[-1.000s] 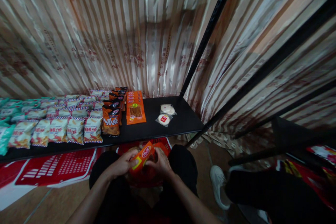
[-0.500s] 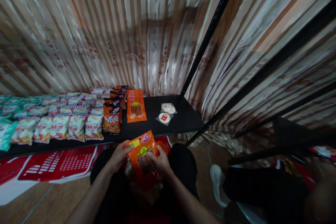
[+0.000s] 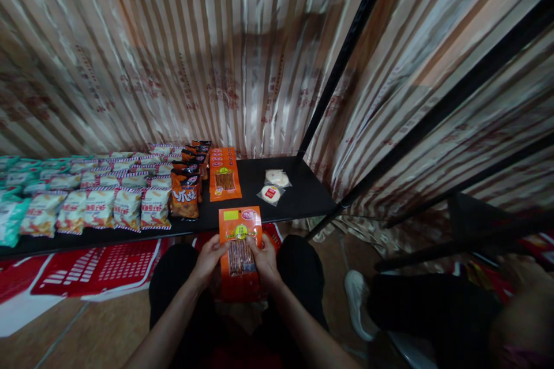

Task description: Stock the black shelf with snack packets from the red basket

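Between my knees I hold an orange snack packet [image 3: 240,230] upright, its clear window showing brown strips. My left hand [image 3: 210,258] grips its left edge, and my right hand [image 3: 264,259] grips the right side with the thumb over the window. Just beyond it, on the black shelf [image 3: 298,202], lie overlapping orange packets [image 3: 224,176] of the same look. Black-and-orange bags [image 3: 184,196] stand to their left. Two round white items in clear wrap [image 3: 271,194] lie to the right.
Rows of white snack bags [image 3: 127,207] and green bags [image 3: 12,216] fill the shelf's left. Black frame bars [image 3: 341,69] slant at the right. Another person's hand [image 3: 521,274] and white shoe [image 3: 358,304] are at lower right.
The tilted orange packet in my hands has turned upright and squared to me. My left hand has moved slightly right and down. The other person's hand at the right has shifted.
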Action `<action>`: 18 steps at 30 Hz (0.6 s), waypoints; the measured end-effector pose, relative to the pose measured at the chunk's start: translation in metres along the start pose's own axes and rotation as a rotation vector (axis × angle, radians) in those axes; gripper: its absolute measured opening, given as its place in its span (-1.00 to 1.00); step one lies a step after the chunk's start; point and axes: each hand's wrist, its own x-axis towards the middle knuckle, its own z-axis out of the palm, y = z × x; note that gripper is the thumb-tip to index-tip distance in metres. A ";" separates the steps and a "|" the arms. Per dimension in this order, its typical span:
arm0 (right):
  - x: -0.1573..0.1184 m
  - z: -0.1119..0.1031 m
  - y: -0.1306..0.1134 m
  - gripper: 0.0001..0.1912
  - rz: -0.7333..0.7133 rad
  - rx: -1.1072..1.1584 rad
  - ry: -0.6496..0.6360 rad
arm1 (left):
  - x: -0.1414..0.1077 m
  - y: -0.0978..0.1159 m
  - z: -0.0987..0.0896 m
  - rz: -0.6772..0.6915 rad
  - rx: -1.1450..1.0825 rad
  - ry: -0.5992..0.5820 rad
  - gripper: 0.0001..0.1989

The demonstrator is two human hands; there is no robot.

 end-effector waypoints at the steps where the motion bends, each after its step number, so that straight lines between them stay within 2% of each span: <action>1: 0.001 0.001 0.000 -0.48 -0.001 -0.006 0.010 | -0.001 -0.002 0.002 -0.001 -0.011 0.008 -0.56; 7: 0.002 0.002 -0.004 -0.50 -0.023 -0.066 0.011 | 0.001 -0.017 0.002 0.042 0.087 0.157 -0.49; 14: -0.002 -0.004 -0.008 -0.53 0.023 0.014 -0.200 | 0.013 -0.023 -0.006 0.063 0.101 0.260 -0.56; 18: -0.004 -0.007 -0.003 -0.47 0.054 0.091 -0.284 | 0.016 -0.022 -0.007 0.063 0.107 0.329 -0.64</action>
